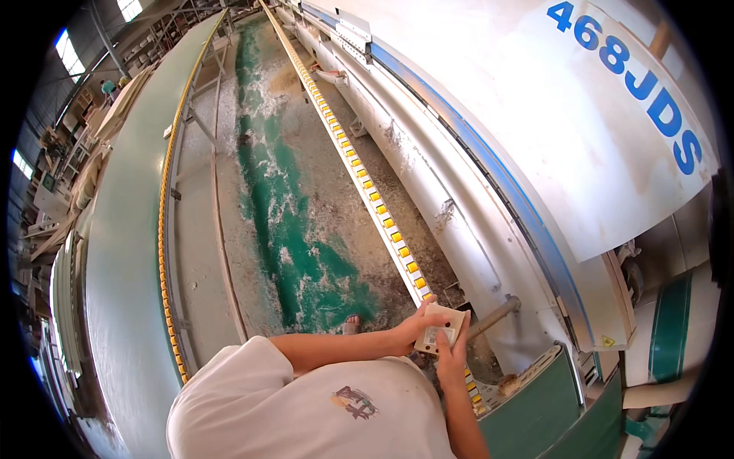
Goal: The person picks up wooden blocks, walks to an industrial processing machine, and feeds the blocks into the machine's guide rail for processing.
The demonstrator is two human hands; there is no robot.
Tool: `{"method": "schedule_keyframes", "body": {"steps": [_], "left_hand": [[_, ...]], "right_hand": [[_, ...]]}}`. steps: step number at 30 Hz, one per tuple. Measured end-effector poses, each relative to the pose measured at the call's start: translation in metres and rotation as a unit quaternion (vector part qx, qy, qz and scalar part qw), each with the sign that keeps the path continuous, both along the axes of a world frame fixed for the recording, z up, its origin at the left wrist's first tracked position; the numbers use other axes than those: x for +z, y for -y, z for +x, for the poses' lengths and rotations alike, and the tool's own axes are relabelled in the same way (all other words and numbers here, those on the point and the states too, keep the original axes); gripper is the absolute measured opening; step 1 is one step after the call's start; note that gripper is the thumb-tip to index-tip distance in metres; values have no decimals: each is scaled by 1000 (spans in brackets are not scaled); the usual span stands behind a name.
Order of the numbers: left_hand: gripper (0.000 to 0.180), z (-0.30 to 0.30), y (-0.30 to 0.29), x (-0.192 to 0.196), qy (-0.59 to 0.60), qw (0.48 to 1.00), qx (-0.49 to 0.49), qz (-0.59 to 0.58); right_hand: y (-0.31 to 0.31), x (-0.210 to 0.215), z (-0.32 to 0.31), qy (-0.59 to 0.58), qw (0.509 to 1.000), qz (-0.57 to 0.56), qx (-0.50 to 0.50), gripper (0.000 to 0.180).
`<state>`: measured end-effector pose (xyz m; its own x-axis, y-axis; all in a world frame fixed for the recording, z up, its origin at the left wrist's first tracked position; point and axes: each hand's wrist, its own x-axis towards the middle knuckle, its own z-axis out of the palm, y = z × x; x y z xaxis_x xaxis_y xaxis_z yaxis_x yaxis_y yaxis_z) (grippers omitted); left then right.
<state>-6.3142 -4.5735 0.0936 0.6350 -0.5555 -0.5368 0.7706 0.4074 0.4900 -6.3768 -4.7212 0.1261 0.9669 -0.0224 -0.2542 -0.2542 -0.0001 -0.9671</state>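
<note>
In front of my body I hold a small, flat beige block (pixel 438 314) with rounded corners and dark round spots that look like holes. A pale, label-like patch shows on its face, too small to make out. My left hand (pixel 411 326) grips its left side. My right hand (pixel 453 353) closes round its lower right part, with the thumb lying over the face. Beneath both hands runs a narrow white rail (pixel 380 208) set with yellow rollers, and the block covers part of it.
Right of the rail stands a large white machine (pixel 505 99) with a blue stripe; a metal bar (pixel 493 317) juts out near my right hand. At left is a long green table (pixel 134 229) edged with yellow rollers. Dust covers the green-striped floor (pixel 279 206). Another person (pixel 108 88) is far left.
</note>
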Motion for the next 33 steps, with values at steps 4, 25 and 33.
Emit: {"method": "schedule_keyframes", "body": {"steps": [4, 25, 33], "left_hand": [[111, -5, 11, 1, 36, 999, -29, 23], [117, -25, 55, -18, 92, 980, -176, 27], [136, -27, 45, 1, 128, 969, -175, 121]], "right_hand": [[9, 21, -12, -11, 1000, 8, 0, 88], [52, -30, -57, -29, 992, 53, -112, 83], [41, -24, -64, -2, 990, 60, -131, 70]]}}
